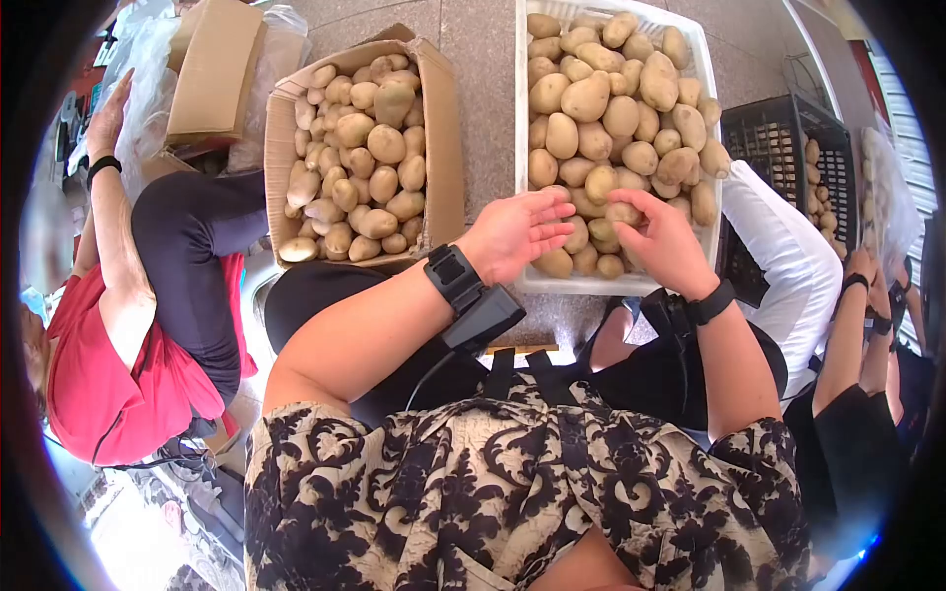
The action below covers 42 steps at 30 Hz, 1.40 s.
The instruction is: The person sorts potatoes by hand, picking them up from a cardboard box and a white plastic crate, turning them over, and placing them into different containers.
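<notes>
My left hand (522,234) is over the near left edge of a white plastic crate (523,118), palm turned up and fingers stretched out. It holds nothing. Over the crate's near end, my right hand (670,248) pinches a small potato (622,214) between thumb and fingers. Beneath both hands the crate is heaped with potatoes (586,98) of mixed sizes. Left of it stands an open cardboard box (443,148), also full of potatoes (357,158).
A person in a red top (118,394) sits at left beside another cardboard box (212,74) and plastic bags. To the right, a black crate (788,148) holds potatoes, near a person's white trouser leg (788,246). More people sit at far right.
</notes>
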Each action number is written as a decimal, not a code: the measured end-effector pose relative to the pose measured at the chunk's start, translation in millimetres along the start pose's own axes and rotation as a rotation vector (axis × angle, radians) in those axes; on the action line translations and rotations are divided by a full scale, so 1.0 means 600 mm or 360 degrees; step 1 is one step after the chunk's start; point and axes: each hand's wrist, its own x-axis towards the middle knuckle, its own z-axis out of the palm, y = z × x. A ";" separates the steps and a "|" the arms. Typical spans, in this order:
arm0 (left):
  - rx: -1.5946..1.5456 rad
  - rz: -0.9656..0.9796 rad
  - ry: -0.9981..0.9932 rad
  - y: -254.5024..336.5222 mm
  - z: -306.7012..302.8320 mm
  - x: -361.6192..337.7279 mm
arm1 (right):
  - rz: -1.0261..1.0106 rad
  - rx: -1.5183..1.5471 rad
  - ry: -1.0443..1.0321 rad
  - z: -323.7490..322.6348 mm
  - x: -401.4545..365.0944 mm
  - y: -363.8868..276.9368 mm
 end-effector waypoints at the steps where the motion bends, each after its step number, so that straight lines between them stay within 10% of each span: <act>1: -0.0005 -0.0033 -0.0025 -0.003 0.001 0.000 | -0.0041 0.0153 -0.0011 0.006 0.000 -0.001; 8: -0.0225 -0.0139 -0.0243 -0.007 0.007 -0.010 | -0.0309 0.1109 -0.0357 0.026 -0.018 -0.050; 42: -0.0900 0.0929 0.1031 0.091 -0.235 -0.020 | -0.0223 0.0224 -0.0119 0.026 -0.031 -0.044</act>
